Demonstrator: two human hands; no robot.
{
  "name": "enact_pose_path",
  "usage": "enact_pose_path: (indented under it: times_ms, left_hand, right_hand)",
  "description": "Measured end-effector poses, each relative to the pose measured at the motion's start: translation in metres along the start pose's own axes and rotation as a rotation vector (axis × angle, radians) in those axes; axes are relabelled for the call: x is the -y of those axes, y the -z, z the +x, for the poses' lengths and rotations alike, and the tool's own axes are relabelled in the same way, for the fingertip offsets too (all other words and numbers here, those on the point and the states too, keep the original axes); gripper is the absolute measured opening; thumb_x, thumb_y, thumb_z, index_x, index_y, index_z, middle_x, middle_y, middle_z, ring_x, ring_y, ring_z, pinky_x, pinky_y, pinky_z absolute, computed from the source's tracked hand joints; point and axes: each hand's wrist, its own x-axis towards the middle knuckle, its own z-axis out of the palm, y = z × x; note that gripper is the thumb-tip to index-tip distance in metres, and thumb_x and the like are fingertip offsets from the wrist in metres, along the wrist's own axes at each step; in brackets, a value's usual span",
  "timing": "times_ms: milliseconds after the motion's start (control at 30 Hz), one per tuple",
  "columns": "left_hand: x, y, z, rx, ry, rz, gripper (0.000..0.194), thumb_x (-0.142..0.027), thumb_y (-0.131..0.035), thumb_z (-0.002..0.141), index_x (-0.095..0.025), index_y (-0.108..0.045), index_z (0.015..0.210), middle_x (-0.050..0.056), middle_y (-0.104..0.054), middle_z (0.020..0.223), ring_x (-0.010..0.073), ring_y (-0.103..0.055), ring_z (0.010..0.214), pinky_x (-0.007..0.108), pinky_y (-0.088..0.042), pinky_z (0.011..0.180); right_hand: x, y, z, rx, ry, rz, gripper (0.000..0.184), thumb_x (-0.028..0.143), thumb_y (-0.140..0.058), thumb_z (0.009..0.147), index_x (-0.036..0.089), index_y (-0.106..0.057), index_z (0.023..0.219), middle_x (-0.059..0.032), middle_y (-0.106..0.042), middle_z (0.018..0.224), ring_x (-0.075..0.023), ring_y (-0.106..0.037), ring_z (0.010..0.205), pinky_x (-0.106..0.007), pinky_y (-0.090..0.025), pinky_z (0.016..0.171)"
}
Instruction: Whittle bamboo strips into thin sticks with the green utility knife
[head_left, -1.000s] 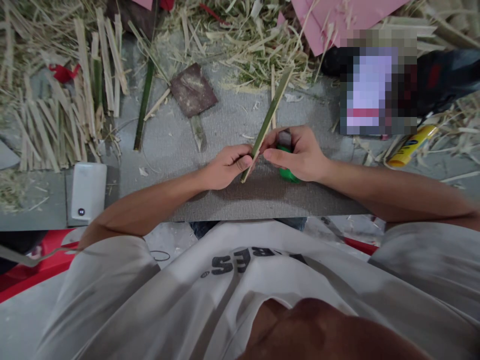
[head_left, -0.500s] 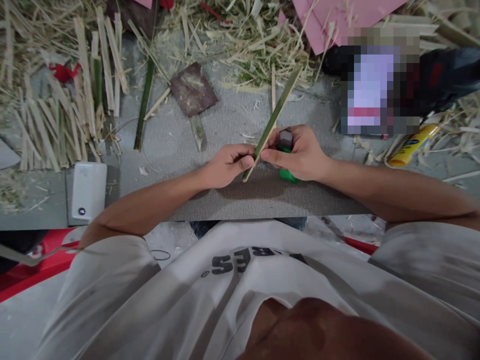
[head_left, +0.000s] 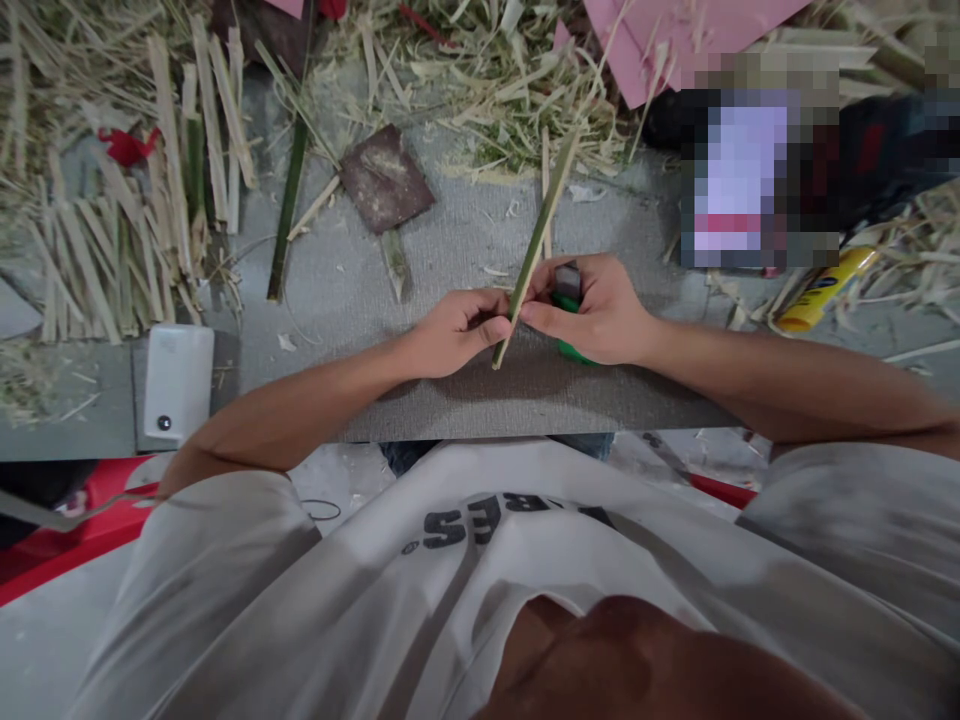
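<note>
A thin green bamboo strip (head_left: 538,232) slants from the middle of the grey mat (head_left: 450,260) up toward the shavings. My left hand (head_left: 454,333) is closed and pinches the strip near its lower end. My right hand (head_left: 596,308) is closed round a green-handled tool (head_left: 568,287) whose grey end sticks up by my fingers, and its thumb presses against the strip just right of my left hand. The tool's tip is hidden behind the fingers.
Piles of bamboo slivers and shavings (head_left: 112,200) cover the left and back. A dark brown square piece (head_left: 386,178), a green stick (head_left: 289,210), a white box (head_left: 178,380), a yellow tube (head_left: 821,290) and pink sheets (head_left: 675,35) lie around. The mat's front edge runs just below my hands.
The strip's far end swung right and then back left, standing steeper now. Both hands kept their grip and stayed in nearly the same place.
</note>
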Motion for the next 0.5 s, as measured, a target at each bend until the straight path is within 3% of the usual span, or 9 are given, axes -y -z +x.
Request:
enact_pose_path:
  times_ms: [133, 267, 367, 500]
  left_hand:
    - [0.0083, -0.0021, -0.0045, -0.077, 0.022, 0.005, 0.048, -0.068, -0.074, 0.107, -0.022, -0.064, 0.106, 0.001, -0.069, 0.080, 0.0136, -0.068, 0.069, 0.027, -0.055, 0.063]
    - [0.0093, -0.0029, -0.0072, -0.120, -0.035, 0.132, 0.041, -0.060, -0.074, 0.109, -0.019, -0.071, 0.106, 0.004, -0.077, 0.085, 0.0128, -0.072, 0.072, 0.025, -0.058, 0.066]
    - [0.0072, -0.0033, -0.0067, -0.088, -0.050, 0.073, 0.037, -0.054, -0.071, 0.113, -0.018, -0.073, 0.110, 0.007, -0.082, 0.094, 0.0116, -0.076, 0.076, 0.023, -0.062, 0.071]
    - [0.0093, -0.0039, -0.0063, -0.118, -0.055, 0.006, 0.034, -0.051, -0.073, 0.112, -0.017, -0.074, 0.115, 0.008, -0.084, 0.097, 0.0114, -0.078, 0.078, 0.022, -0.064, 0.072]
  right_hand:
    - [0.0035, -0.0005, -0.0026, 0.009, 0.032, -0.088, 0.031, 0.046, -0.090, 0.100, 0.021, -0.073, 0.091, -0.0009, -0.064, 0.074, -0.0138, -0.051, 0.065, -0.030, -0.040, 0.057]
    - [0.0067, -0.0034, -0.0036, 0.004, 0.025, -0.114, 0.024, 0.038, -0.083, 0.103, 0.020, -0.073, 0.091, -0.0005, -0.063, 0.071, -0.0136, -0.050, 0.062, -0.029, -0.041, 0.055]
    - [0.0057, -0.0034, -0.0026, 0.003, 0.032, -0.080, 0.026, 0.040, -0.080, 0.105, 0.021, -0.071, 0.091, 0.0000, -0.062, 0.070, -0.0132, -0.047, 0.059, -0.030, -0.041, 0.053]
    - [0.0051, 0.0004, -0.0012, -0.093, 0.024, -0.105, 0.040, 0.053, -0.087, 0.101, 0.024, -0.067, 0.084, -0.0003, -0.059, 0.068, -0.0158, -0.047, 0.061, -0.033, -0.041, 0.055]
